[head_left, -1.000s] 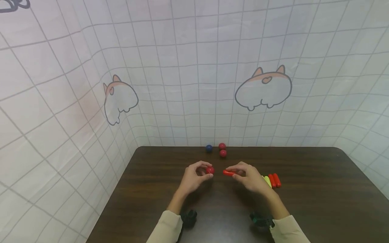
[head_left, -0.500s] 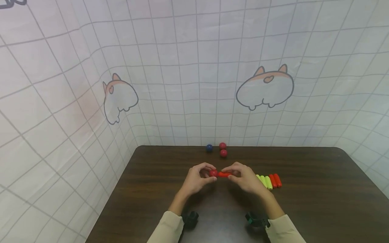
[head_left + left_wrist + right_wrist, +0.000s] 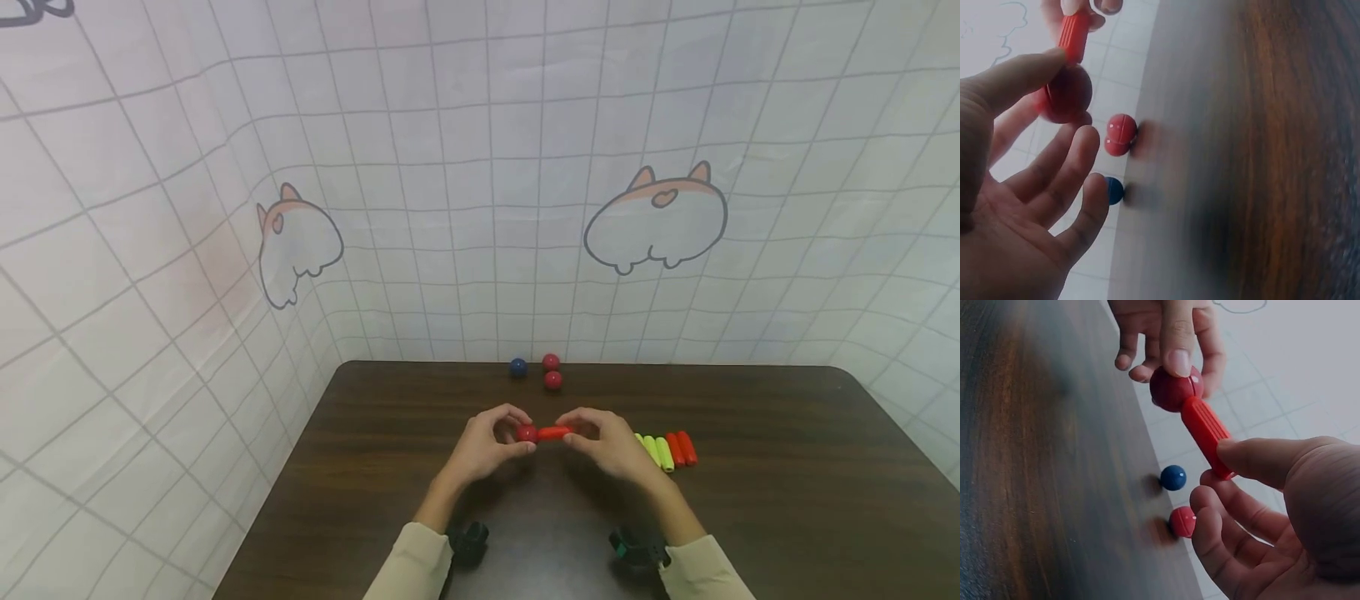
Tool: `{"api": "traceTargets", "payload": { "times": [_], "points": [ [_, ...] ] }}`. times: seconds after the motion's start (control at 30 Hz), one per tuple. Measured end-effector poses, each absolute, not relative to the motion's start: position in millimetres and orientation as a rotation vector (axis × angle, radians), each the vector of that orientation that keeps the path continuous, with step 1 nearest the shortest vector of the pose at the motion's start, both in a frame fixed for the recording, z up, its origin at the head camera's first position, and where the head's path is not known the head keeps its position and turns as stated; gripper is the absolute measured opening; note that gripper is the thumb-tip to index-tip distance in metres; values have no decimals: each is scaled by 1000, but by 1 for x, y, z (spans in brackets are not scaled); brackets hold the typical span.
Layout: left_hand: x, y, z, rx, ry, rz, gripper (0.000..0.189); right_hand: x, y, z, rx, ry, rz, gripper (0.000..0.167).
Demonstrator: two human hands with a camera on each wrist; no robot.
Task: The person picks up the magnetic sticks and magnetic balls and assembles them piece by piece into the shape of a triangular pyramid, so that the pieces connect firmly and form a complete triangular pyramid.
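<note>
Between thumb and fingers, my left hand point(image 3: 483, 442) pinches a dark red ball point(image 3: 1067, 94) that has a thin seam line. My right hand point(image 3: 609, 442) pinches a bright red ridged rod point(image 3: 1205, 434) near one end. In the right wrist view the rod's far end meets the ball's surface, so the two form one line between my hands. Both are held above the dark wooden table point(image 3: 405, 400). Parts of the ball are hidden by my left thumb and fingers.
At the table's back edge lie a blue ball point(image 3: 518, 367) and two red balls point(image 3: 552, 381). Beside my right wrist, several yellow-green rods point(image 3: 664, 455) and two red rods point(image 3: 687, 448) lie in a row. A white gridded cloth point(image 3: 465, 250) hangs behind.
Both hands have come together: the red ball and red rod, apart a second ago, now touch end to end. The right hand moved left and the left hand slightly right.
</note>
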State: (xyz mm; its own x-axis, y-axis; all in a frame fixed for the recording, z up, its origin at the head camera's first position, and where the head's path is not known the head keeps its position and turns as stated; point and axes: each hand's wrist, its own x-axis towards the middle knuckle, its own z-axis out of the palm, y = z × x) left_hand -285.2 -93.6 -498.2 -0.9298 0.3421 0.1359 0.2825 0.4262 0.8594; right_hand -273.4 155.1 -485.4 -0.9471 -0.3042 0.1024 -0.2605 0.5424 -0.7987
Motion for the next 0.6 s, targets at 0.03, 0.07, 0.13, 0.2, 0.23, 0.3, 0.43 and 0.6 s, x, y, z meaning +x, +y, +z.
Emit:
{"api": "traceTargets", "payload": {
  "times": [0.03,0.07,0.13,0.2,0.23,0.3,0.43,0.6],
  "points": [
    [-285,-94,-498,578,2601,1535,31,-273,155,-486,-511,2725,-1390,22],
    [-285,-94,-498,583,2601,1518,31,-273,154,-487,-523,2726,-1395,21],
    [-284,-95,-499,592,2605,1478,32,-272,152,-488,-561,2730,-1386,20],
    [-285,-95,-501,607,2607,1427,33,-272,150,-490,-604,2733,-1362,19],
    [-286,-96,-502,611,2604,1396,33,-272,149,-491,-609,2730,-1354,19],
    [-286,-95,-505,618,2597,1331,32,-272,148,-493,-603,2731,-1332,18],
    [-286,-94,-507,601,2588,1199,30,-272,145,-496,-524,2737,-1328,16],
    [-284,-93,-505,594,2621,1116,27,-273,145,-496,-483,2743,-1326,16]
  ]
}}
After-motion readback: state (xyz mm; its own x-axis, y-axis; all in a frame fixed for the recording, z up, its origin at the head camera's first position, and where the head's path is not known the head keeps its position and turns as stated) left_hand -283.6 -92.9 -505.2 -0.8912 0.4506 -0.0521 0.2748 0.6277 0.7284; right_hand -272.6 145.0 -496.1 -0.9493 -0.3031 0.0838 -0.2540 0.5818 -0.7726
